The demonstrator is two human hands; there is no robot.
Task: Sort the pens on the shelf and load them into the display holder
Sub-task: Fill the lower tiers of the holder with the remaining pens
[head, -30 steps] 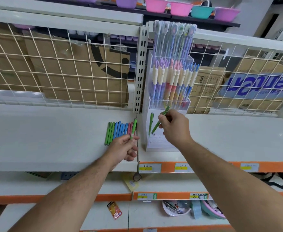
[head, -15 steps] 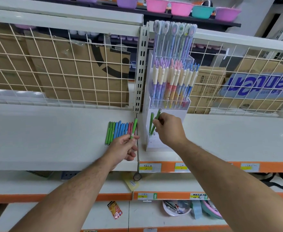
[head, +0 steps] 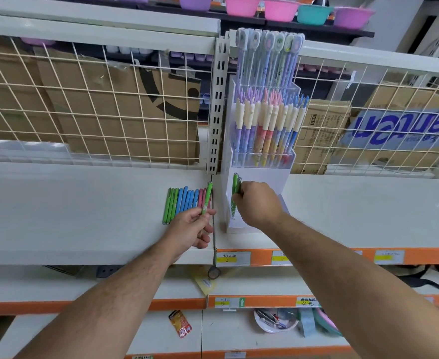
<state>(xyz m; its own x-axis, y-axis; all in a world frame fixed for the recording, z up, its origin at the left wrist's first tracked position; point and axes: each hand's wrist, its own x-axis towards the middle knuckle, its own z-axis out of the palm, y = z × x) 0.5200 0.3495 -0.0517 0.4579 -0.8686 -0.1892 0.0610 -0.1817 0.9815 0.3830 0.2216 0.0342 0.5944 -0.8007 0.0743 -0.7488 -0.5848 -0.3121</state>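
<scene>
A row of green, blue and pink pens [head: 184, 202] lies side by side on the white shelf [head: 83, 211]. My left hand [head: 191, 229] pinches one green pen [head: 207, 198] just right of that row, its tip pointing away from me. The clear tiered display holder [head: 258, 161] stands to the right, its upper tiers full of pastel pens. My right hand [head: 258, 203] pinches a second green pen [head: 238, 186], upright in the holder's lowest front tier beside another green pen [head: 234, 193] standing there.
A slotted metal upright [head: 217, 107] rises between the two shelf bays, with wire grid panels [head: 96, 99] and cardboard boxes behind. Orange price rails [head: 342, 256] edge the shelves. Lower shelves hold a small packet [head: 180, 323] and a bowl of items [head: 275, 321].
My right hand has moved left and down, turning its green pen from tilted to upright into the holder's bottom tier beside the standing one. The left hand has stayed put with its pen.
</scene>
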